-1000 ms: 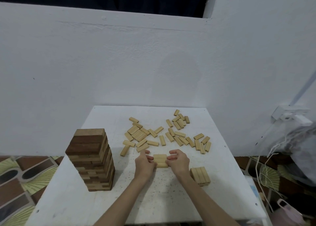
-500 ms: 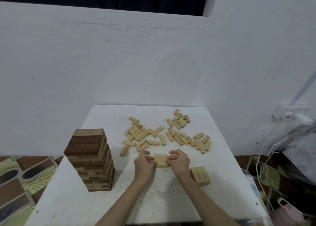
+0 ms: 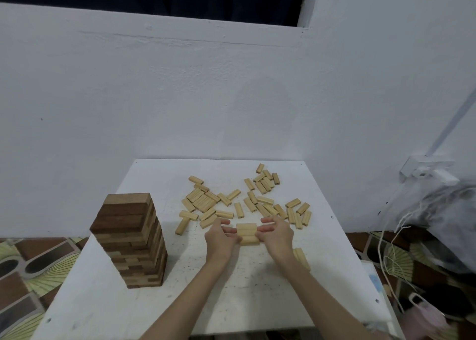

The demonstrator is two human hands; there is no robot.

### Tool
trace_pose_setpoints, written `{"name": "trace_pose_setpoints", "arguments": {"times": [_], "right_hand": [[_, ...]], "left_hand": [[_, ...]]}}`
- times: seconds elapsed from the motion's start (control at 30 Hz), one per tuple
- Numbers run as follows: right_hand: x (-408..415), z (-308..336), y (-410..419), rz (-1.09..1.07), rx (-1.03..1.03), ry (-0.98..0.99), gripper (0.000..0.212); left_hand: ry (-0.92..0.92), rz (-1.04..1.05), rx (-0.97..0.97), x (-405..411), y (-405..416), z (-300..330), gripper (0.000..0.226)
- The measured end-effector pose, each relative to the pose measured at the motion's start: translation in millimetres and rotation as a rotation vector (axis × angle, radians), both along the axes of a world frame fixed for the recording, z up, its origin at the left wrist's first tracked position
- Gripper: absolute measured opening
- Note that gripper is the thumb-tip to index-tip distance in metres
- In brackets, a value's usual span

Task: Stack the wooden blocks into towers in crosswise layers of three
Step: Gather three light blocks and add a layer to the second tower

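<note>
Hiding behind right forearm [image 3: 296, 267]: small stack [image 3: 302, 258].

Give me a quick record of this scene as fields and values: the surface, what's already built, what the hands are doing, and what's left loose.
surface: white table
finished tower: tall, dark and light layers, left side
left hand: pressing the left end of the small light stack
right hand: pressing its right end
loose blocks: scattered flat beyond the hands
side bundle: blocks lying side by side near the right wrist
</note>
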State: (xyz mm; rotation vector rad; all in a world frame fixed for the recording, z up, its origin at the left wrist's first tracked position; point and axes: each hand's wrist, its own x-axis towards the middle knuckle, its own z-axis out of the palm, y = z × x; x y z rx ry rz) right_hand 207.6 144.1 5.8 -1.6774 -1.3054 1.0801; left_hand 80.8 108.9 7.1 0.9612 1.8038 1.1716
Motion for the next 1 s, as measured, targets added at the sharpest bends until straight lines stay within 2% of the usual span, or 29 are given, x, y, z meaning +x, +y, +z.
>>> {"name": "trace_pose_setpoints", "arguments": {"times": [0.37, 1.0], "right_hand": [[64.1, 30.1, -14.3, -0.034, 0.054, -0.028, 0.031], [106.8, 19.1, -35.9, -0.003, -0.038, -0.115, 0.031]], "left_hand": [[-0.095, -0.097, 0.05, 55.8, -8.1, 21.1, 0.041], [-0.08, -0.126, -0.06, 97.8, -28.8, 4.8, 0.045]]}}
